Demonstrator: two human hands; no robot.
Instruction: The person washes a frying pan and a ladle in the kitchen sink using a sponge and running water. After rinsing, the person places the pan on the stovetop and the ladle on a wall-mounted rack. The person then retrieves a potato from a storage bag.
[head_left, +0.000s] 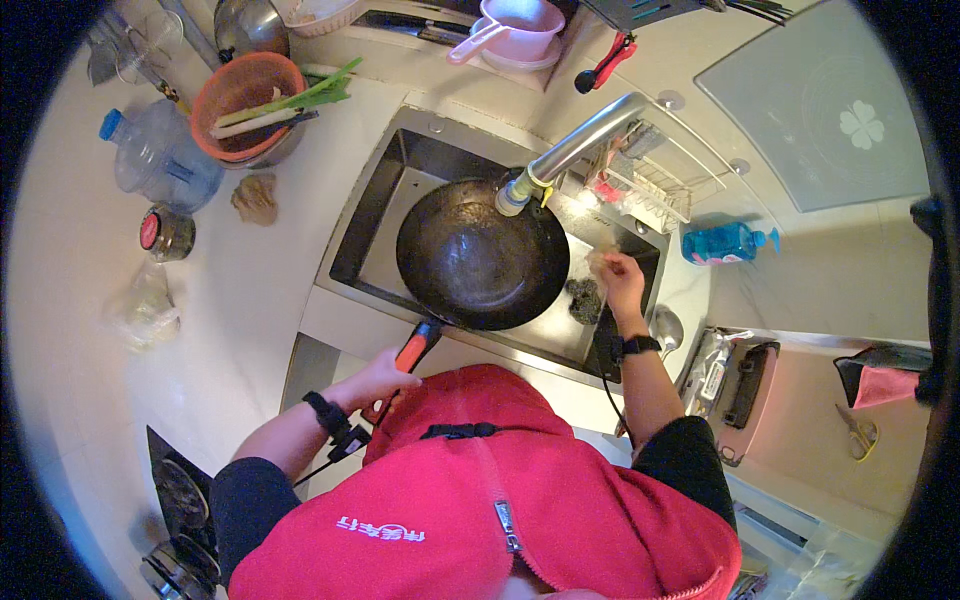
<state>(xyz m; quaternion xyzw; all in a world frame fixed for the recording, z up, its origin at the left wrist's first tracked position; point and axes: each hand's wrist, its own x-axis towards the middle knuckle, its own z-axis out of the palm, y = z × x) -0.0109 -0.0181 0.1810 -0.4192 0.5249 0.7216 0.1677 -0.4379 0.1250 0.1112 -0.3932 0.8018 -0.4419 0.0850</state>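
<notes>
A dark wok (480, 259) rests over the stainless steel sink (367, 217), beneath the end of the metal faucet (585, 139). My left hand (386, 379) is closed around its red and black handle (412, 349). Over the right part of the sink is my right hand (621, 281), fingers drawn together at a blurred, pale brownish thing; whether it is gripped cannot be told. A dark scouring pad (583, 300) lies in the sink just left of that hand.
Left of the sink stand an orange basket (247, 71) with green onions (300, 101), a water jug (165, 154) and a jar (166, 234). A wire rack (660, 184), a blue pump bottle (724, 244) and a metal spoon (667, 328) are at the right.
</notes>
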